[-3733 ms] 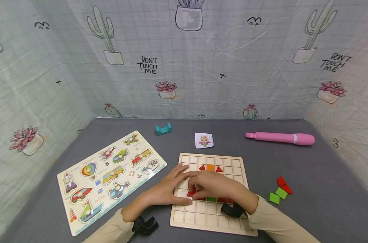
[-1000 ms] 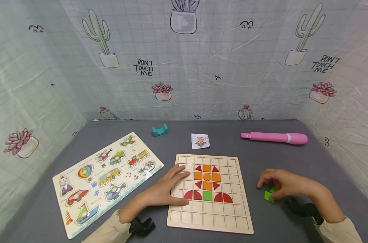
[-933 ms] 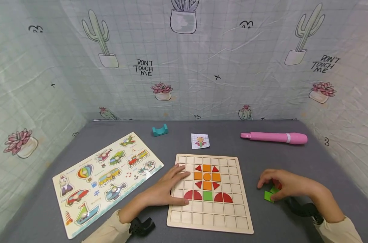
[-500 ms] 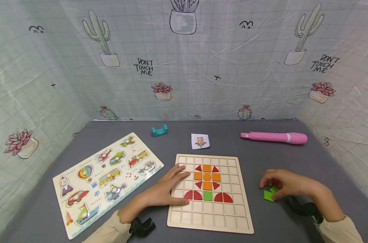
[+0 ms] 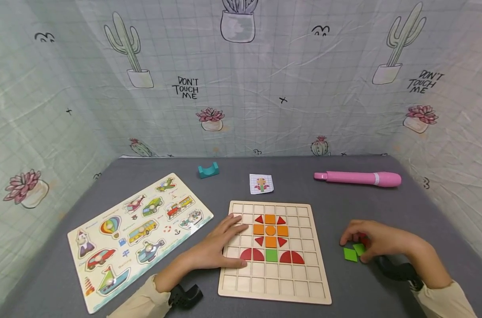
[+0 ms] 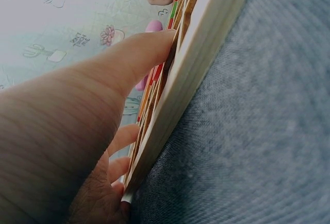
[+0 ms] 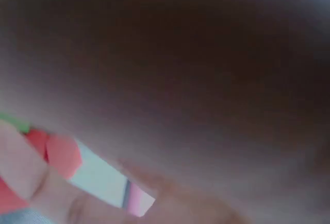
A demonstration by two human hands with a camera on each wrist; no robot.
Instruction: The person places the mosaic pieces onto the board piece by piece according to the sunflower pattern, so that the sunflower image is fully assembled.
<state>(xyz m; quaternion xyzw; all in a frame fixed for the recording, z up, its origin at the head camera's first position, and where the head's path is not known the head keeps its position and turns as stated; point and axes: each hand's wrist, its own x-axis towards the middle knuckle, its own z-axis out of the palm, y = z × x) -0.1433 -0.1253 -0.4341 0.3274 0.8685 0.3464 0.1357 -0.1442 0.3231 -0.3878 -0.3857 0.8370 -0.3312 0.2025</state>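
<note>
Curling my right hand (image 5: 377, 240) over the small loose wooden pieces on the grey table (image 5: 384, 207), I am pinching at a red piece (image 5: 362, 239) that my fingers half hide; the right wrist view is too blurred to confirm the hold. Two flat green square pieces (image 5: 354, 252) are lying just at my fingertips, to the right of the square wooden grid board (image 5: 274, 254) and apart from it. I am judging this to be the picking-up step; the next move calls for a clean lift and a carry over to a free cell. My left hand (image 5: 217, 247) is resting flat and relaxed on the board's left edge, steadying it. The board's cells are already holding an orange cross with a round centre (image 5: 270, 230), red triangles at its corners, red quarter-rounds (image 5: 252, 254) and one green square (image 5: 271, 255) below. Beyond it are lying a small pattern card (image 5: 261, 183), a pink pen (image 5: 358, 178) and a vehicle puzzle board (image 5: 139, 229).
</note>
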